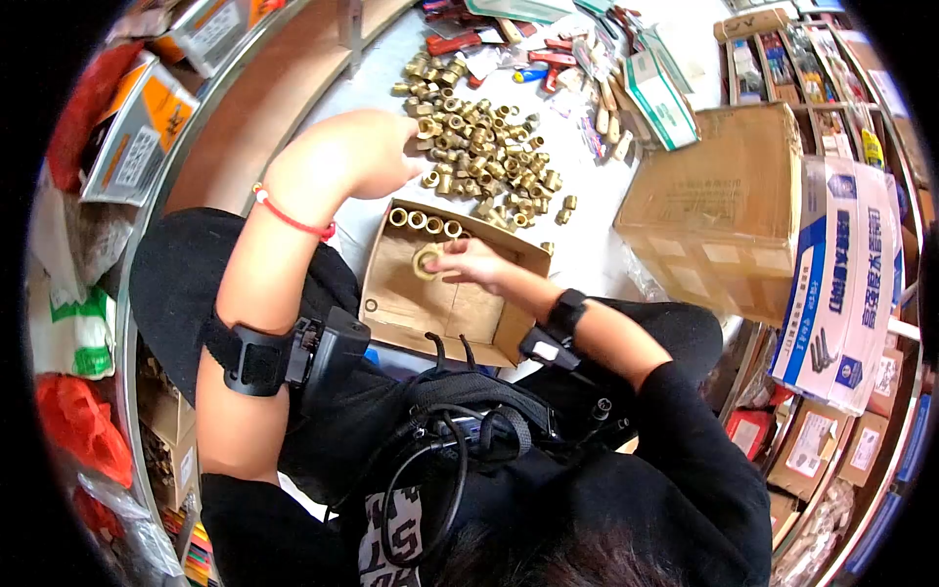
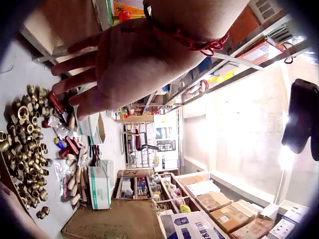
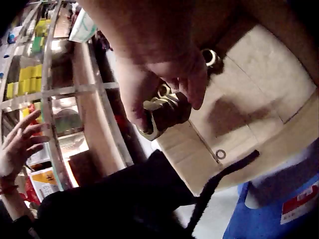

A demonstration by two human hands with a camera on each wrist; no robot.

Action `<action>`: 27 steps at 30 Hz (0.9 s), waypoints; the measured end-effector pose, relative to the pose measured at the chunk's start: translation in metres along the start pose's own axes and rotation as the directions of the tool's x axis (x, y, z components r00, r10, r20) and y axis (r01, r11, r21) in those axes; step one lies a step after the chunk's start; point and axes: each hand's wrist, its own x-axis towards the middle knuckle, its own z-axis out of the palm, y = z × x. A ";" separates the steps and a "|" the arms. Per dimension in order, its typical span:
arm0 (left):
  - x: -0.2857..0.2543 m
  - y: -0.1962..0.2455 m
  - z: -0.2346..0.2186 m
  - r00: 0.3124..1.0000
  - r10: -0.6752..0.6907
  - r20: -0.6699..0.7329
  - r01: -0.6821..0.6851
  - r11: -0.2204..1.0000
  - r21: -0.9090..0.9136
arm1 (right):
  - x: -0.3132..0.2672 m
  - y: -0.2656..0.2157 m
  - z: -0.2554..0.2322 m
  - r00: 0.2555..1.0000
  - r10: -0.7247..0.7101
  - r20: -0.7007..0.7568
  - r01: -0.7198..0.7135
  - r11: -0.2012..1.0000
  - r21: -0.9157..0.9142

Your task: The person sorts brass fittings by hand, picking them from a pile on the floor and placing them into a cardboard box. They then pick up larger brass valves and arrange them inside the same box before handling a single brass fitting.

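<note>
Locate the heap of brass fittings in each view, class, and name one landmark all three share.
Head: heap of brass fittings, upper centre, beyond the open cardboard box.
Left wrist: left side, middle to lower.
Right wrist: not in view.
Shared landmark: red bracelet.

The left hand [image 2: 137, 67] is held out with its fingers [image 2: 75, 82] straight. A red string [image 2: 212, 46] goes round its wrist. Gold metal bits [image 2: 32, 172] lie in a heap near a big brown box [image 2: 117, 219].
</note>
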 end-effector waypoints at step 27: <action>-0.032 -0.037 0.010 0.987 -0.156 0.031 0.157 0.987 -0.018 | 0.088 0.064 0.058 0.995 -0.053 -0.085 0.063 0.991 0.121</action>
